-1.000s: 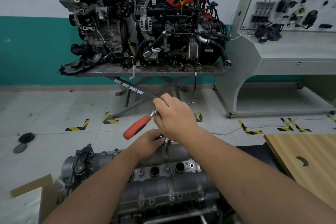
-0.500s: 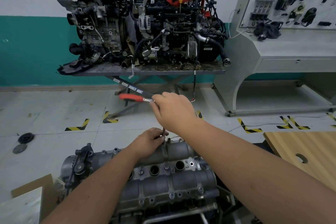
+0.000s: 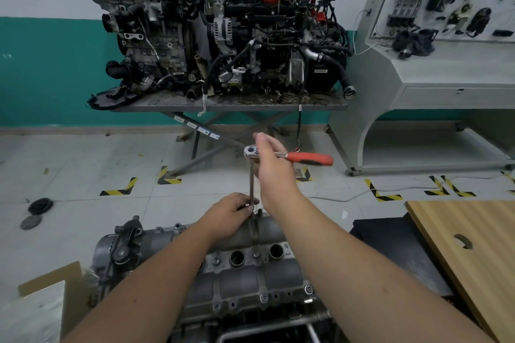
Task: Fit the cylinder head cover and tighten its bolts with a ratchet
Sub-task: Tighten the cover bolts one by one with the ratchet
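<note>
Right hand [image 3: 271, 167]: holds ratchet [image 3: 289, 156], orange handle toward 3 o'clock | Left hand [image 3: 232, 210]: pinches upright extension bar [image 3: 251, 184] | Cylinder head cover [image 3: 245, 267]: at 6 o'clock

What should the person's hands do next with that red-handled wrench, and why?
Probably swing the ratchet round again: the right hand holds it near its head, and the left hand steadies the extension bar standing on a bolt at the cover's far edge.
</note>
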Demonstrator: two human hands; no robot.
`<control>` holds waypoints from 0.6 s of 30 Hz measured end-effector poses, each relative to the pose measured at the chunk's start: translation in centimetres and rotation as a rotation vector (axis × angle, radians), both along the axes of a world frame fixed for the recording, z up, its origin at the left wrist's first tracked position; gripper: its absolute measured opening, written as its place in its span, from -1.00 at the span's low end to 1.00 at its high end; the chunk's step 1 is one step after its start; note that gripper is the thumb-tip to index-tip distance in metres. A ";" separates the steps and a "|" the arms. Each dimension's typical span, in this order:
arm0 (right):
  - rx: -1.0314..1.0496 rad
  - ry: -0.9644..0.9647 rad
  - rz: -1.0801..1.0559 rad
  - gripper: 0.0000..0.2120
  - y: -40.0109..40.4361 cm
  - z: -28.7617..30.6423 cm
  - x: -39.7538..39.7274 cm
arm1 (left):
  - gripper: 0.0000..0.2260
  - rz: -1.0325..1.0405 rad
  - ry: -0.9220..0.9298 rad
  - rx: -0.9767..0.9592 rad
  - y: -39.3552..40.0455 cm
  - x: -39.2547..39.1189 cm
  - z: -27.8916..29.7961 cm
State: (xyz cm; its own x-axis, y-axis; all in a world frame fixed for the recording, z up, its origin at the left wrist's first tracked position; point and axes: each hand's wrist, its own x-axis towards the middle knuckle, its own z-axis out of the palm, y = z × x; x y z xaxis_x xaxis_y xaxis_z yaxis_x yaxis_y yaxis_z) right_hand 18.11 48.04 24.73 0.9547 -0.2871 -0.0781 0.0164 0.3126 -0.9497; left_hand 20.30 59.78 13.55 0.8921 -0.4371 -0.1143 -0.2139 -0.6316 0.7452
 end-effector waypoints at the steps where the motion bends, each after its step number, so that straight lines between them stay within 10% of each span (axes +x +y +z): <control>1: -0.198 -0.106 -0.005 -0.88 0.3 -0.4 -0.4 | -0.80 -0.003 0.013 -0.013 0.0 -0.1 0.1; 7: -1.471 -0.812 -0.288 -0.76 -1.7 -2.5 0.4 | -0.61 -0.038 -0.004 -0.031 0.2 -1.0 1.2; 18: -1.712 -0.577 0.153 -0.45 -3.1 0.0 -0.6 | -0.80 -0.005 -0.013 0.020 0.0 -0.3 0.6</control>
